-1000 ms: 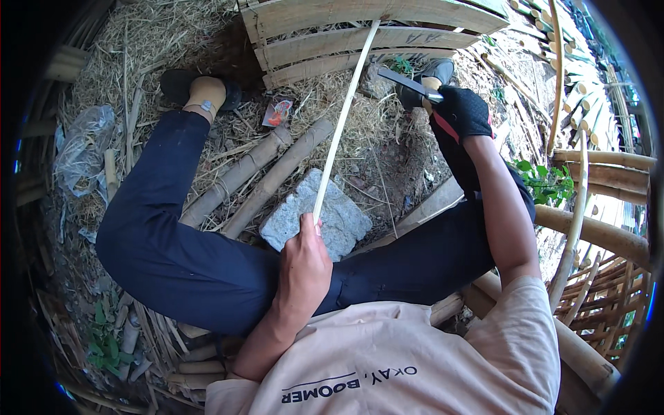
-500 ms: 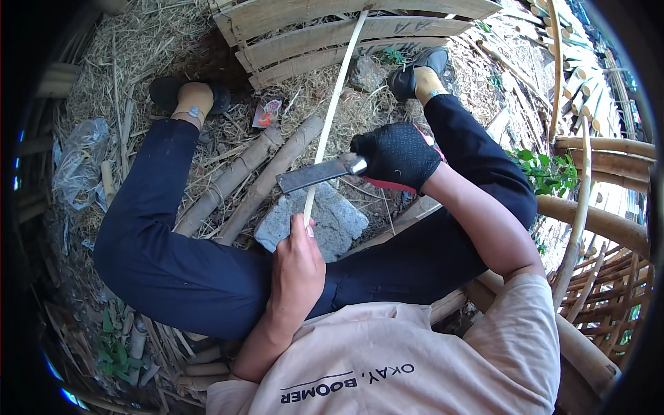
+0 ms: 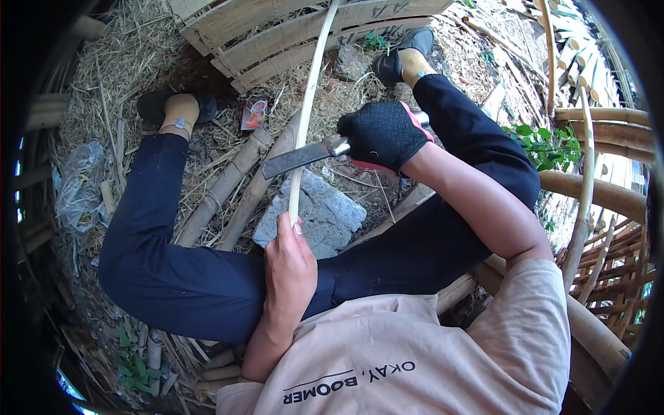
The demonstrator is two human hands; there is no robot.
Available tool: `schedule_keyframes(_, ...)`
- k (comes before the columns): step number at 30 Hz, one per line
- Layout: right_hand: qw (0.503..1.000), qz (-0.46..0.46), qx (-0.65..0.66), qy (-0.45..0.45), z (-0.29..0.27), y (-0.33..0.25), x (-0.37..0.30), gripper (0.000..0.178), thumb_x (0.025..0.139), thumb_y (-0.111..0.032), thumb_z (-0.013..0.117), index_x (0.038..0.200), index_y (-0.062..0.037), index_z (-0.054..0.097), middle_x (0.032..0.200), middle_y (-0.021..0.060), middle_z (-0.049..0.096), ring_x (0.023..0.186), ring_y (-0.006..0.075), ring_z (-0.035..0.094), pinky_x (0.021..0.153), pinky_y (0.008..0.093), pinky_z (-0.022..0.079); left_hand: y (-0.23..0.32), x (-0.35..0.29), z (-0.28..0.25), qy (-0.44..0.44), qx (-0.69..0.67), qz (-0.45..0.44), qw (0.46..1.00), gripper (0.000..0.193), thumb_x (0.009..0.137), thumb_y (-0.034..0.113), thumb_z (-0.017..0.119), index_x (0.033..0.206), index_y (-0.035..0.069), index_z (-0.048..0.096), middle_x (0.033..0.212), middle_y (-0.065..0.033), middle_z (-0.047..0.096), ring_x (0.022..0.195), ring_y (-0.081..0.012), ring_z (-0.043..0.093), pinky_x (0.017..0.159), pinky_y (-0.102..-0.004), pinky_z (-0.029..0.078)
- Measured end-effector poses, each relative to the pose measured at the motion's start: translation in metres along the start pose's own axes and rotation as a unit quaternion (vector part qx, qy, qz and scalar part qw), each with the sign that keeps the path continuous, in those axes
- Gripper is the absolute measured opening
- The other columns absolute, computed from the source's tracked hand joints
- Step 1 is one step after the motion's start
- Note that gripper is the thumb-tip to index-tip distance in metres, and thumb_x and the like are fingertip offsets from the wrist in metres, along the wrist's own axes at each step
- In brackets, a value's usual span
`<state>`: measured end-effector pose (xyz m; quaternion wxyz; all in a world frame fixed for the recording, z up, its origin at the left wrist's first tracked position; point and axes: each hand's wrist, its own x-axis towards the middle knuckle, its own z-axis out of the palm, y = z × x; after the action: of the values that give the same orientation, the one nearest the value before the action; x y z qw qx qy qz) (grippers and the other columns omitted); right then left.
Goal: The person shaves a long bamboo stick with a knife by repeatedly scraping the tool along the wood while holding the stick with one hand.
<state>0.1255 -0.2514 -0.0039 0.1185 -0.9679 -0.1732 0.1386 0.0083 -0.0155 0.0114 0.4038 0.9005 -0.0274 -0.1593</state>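
Note:
My bare left hand (image 3: 290, 273) grips the near end of a long pale bamboo strip (image 3: 310, 90), which stretches away from me toward a slatted wooden crate. In a black glove with red trim, my right hand (image 3: 384, 136) is closed around the handle of a knife (image 3: 297, 159) with a broad, flat, blunt-ended blade. The blade lies crosswise over the strip, a short way beyond my left fingers. Beneath strip and blade rests a rough grey stone (image 3: 325, 214) on the ground between my legs.
The slatted crate (image 3: 290, 34) stands at the far side. Two bamboo poles (image 3: 225, 183) lie left of the stone. Crumpled clear plastic (image 3: 83, 183) is at the left, green leaves (image 3: 543, 149) and thick bamboo poles (image 3: 602, 194) at the right. Straw (image 3: 124, 62) covers much of the ground.
My right hand and the knife have shifted slightly left and away from me along the strip. My left hand still grips the strip's near end. The whole view has also shifted a little.

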Motion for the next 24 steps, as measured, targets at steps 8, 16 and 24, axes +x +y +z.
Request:
schedule_keyframes(8, 0.997, 0.007, -0.046, 0.065, -0.001, 0.021, 0.007, 0.014, 0.076, -0.021, 0.065, 0.085, -0.0163, 0.075, 0.074, 0.0134, 0.071, 0.072, 0.0326, 0.072, 0.064, 0.0461, 0.056, 0.006, 0.000, -0.002, -0.008, 0.007, -0.001, 1.000, 0.015, 0.101, 0.003, 0.044, 0.113, -0.001, 0.050, 0.086, -0.0331, 0.064, 0.084, -0.0524, 0.063, 0.065, -0.0583, 0.047)
schedule_keyframes(16, 0.994, 0.037, -0.058, 0.080, -0.003, 0.036, 0.013, 0.014, 0.078, -0.020, 0.064, 0.085, -0.0156, 0.075, 0.074, 0.0145, 0.071, 0.073, 0.0340, 0.072, 0.065, 0.0473, 0.055, 0.003, 0.002, -0.001, -0.011, -0.001, 0.001, 1.000, 0.013, 0.101, 0.003, 0.044, 0.112, -0.001, 0.049, 0.084, -0.0323, 0.064, 0.081, -0.0525, 0.062, 0.065, -0.0578, 0.046)
schedule_keyframes(24, 0.989, 0.093, -0.067, 0.096, -0.021, 0.054, 0.011, 0.017, 0.085, -0.025, 0.062, 0.087, -0.0121, 0.073, 0.081, 0.0162, 0.072, 0.079, 0.0350, 0.072, 0.072, 0.0455, 0.055, -0.001, -0.005, -0.002, -0.012, -0.003, -0.001, 1.000, 0.014, 0.101, 0.004, 0.045, 0.113, -0.001, 0.050, 0.079, -0.0300, 0.064, 0.078, -0.0510, 0.063, 0.064, -0.0575, 0.046)
